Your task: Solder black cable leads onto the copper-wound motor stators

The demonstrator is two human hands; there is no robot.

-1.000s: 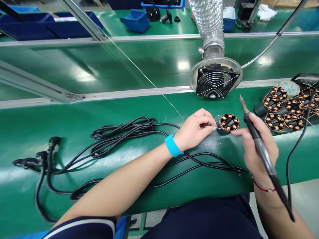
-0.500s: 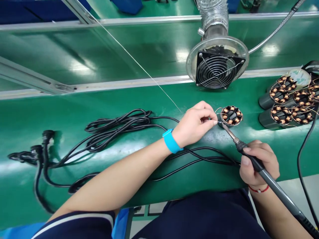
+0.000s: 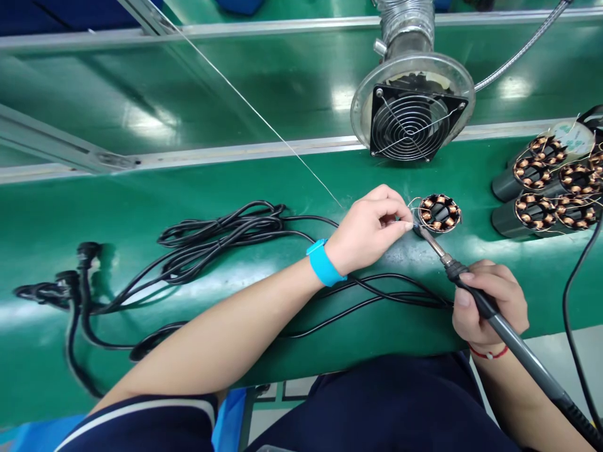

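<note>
My left hand (image 3: 370,229), with a blue band at the wrist, pinches a thin solder wire (image 3: 277,133) that slants down from the upper left. Its fingertips are just left of a motor stator (image 3: 440,213), a dark cylinder with a ring of copper coils and fine loose wire ends. In my right hand (image 3: 494,304) is a soldering iron (image 3: 516,345), gripped like a pen. The iron's tip meets the lead ends at the stator's left edge, close to my left fingertips. The exact contact point is too small to make out.
Behind the stator hangs a fume extractor fan (image 3: 409,129) on a flexible metal duct. Several more stators (image 3: 534,210) stand at the right. Coiled black cables (image 3: 226,242) with plugs lie on the green bench (image 3: 155,188) at the left, some passing under my left arm.
The whole view has shifted slightly. Both hands keep their holds, and the iron's tip stays at the stator's left edge with almost no movement.
</note>
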